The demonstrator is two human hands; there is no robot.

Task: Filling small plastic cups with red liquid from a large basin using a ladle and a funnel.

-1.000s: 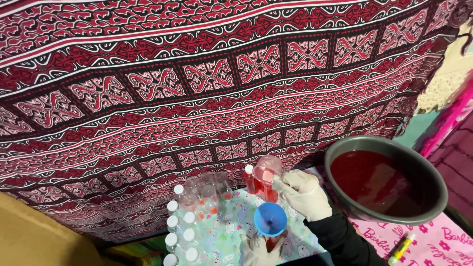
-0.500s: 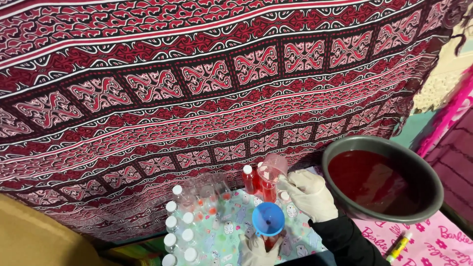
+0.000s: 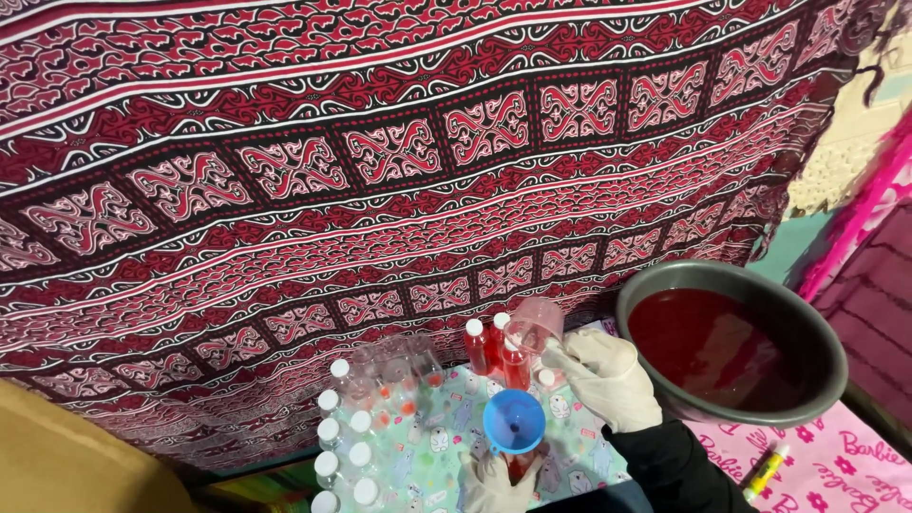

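Note:
My right hand (image 3: 606, 377), in a white glove, grips a clear plastic cup (image 3: 535, 325) tinged red, held tilted above the red-filled bottles (image 3: 486, 344). My left hand (image 3: 494, 483), also gloved, holds a small bottle low in the view, with a blue funnel (image 3: 514, 419) sitting in its neck. Red liquid shows below the funnel. A dark round bowl (image 3: 825, 351) full of red liquid stands just right of my right hand.
Several empty clear bottles with white caps (image 3: 340, 437) stand in rows at the left on a patterned mat (image 3: 446, 446). A red patterned cloth (image 3: 380, 161) hangs behind. A yellow marker (image 3: 765, 472) lies on pink printed cloth at the lower right.
My right hand has lifted the cup slightly up and away from the funnel. The view has shifted a little; the left hand stays on the bottle.

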